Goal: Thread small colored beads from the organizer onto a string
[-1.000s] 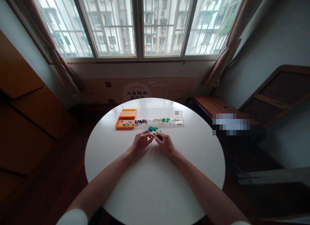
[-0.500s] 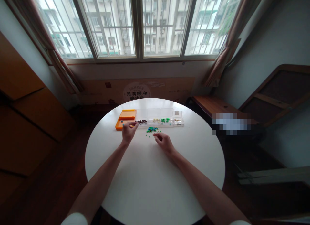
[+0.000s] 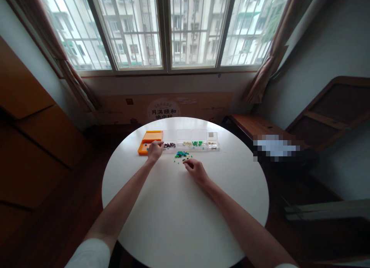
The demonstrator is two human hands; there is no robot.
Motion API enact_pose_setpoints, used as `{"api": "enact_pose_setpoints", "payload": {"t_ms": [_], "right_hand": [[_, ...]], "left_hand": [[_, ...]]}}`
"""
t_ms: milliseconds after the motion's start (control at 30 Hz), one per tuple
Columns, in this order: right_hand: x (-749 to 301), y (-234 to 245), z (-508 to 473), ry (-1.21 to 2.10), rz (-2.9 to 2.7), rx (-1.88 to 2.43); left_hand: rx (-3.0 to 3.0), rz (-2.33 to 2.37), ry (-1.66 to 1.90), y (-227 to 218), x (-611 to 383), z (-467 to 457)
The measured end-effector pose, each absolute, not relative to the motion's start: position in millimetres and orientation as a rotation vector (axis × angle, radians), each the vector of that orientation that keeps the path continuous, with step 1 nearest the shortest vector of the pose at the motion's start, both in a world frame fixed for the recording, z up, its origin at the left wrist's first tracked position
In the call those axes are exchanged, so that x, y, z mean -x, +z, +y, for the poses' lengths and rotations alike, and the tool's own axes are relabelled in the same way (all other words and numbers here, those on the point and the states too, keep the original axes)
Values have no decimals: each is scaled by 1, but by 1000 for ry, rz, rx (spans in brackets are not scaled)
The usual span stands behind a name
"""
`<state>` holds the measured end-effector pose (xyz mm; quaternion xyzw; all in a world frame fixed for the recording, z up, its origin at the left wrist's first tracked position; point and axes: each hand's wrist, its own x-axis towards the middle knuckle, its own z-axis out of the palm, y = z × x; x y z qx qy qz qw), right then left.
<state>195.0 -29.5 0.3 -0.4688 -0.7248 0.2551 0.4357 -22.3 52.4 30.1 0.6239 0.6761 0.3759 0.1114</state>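
Observation:
My left hand (image 3: 155, 151) hangs over the right side of an open orange box (image 3: 142, 153), fingers drawn together beside a clear compartment of dark brown pieces (image 3: 170, 145). Whatever its fingertips hold is hidden or too small to name. Closed in a pinch, my right hand (image 3: 197, 170) rests low at the near side of a small pile of green and blue pieces (image 3: 181, 154). I cannot make out what sits between those fingertips. A few loose bits lie around the pile.
Clear compartments with raised lids continue rightward, holding cream pieces (image 3: 187, 144), green pieces (image 3: 197, 143) and a small box of tan bits (image 3: 212, 143). All stand on a round white table (image 3: 179, 214). A brown wooden bench (image 3: 254, 126) is at the right, beyond the table edge.
My left hand has lifted slightly and shifted away from me, its fingers now bunched over the box's right edge. My right hand has stayed almost still.

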Motion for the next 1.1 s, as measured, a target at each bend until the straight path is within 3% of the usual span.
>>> {"api": "enact_pose_setpoints", "payload": {"t_ms": [133,300,700,1100], "right_hand": [[-195,1,-30,632,-1803,1164],[-195,-1,-31,645,-1802,1164],[-211,-2,-21,386,-1694,1435],[-210,4,-28,418,-1818,1587]], "left_hand": [[-1871,1809,1234,14,15,40],[-1922,1551,1101,-2,0,10],[-2262,1636,857,-1,-15,-15],[-2319,1624,787,2,-15,-18]]}}
